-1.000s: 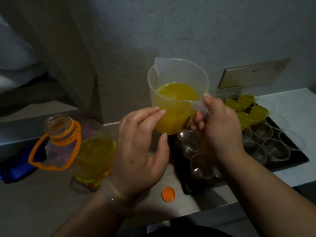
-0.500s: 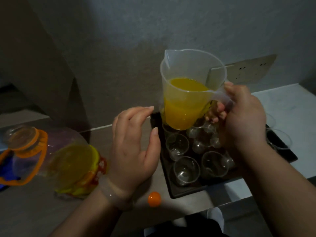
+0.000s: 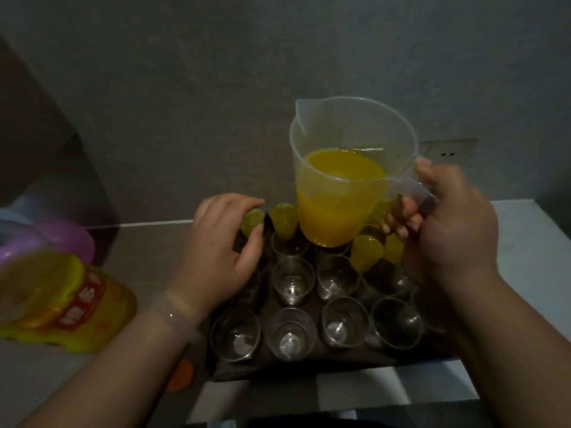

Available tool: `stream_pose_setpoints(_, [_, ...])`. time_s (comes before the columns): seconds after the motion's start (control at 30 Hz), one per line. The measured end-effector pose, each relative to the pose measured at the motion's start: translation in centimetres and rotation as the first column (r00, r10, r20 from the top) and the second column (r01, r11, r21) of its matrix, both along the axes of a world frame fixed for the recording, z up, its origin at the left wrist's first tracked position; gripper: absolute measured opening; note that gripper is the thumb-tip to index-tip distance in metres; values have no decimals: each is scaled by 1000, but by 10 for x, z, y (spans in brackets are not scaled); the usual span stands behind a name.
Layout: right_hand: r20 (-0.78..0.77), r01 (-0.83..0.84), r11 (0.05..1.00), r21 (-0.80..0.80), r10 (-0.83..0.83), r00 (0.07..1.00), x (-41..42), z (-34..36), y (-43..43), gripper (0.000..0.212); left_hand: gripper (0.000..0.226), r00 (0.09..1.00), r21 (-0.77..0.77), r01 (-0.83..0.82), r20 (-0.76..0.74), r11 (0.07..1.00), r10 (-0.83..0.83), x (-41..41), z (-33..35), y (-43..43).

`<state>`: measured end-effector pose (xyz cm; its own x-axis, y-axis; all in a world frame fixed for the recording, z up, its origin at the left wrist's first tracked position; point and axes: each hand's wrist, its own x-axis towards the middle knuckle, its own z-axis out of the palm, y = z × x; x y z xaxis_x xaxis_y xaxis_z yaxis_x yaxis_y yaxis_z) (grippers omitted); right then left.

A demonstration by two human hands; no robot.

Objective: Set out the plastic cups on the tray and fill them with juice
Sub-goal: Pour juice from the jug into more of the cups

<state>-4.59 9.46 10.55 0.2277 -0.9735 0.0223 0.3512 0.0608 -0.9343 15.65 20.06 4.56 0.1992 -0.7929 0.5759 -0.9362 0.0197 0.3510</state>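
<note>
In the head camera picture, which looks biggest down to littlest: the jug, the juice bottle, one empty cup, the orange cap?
1. jug and juice bottle: alike; bottle nearer and cropped, so unranked.
2. empty cup.
3. orange cap, partly hidden.

Clear cups (image 3: 293,281) stand on the dark tray (image 3: 262,367), rear ones holding yellow juice (image 3: 366,251), front ones empty, under a half-full jug (image 3: 340,208).

Clear jug (image 3: 349,128) is showing orange-yellow juice (image 3: 336,211); far cups (image 3: 366,251) glowing yellow, near cups (image 3: 292,281) looking clear; tray (image 3: 309,362) reading dark brown; left bottle (image 3: 71,301) wearing yellow label, red band; cap (image 3: 182,373) showing orange.
</note>
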Motion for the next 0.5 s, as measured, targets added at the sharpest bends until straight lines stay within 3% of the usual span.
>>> stream_pose_setpoints(0.13, [-134,19,997,-75,-29,991,-26,-3,-16,46,34,999,138,-2,37,990,-3,-9,-1,-18])
stream_pose_setpoints(0.27, [15,48,999,21,-48,999,-43,-6,-32,48,36,998,185,-18,57,983,7,-16,-3,-28])
stream_pose_setpoints(0.5, [20,120,992,43,-121,992,-52,-11,-48,52,45,997,344,25,60,939,-48,-16,-9,-47])
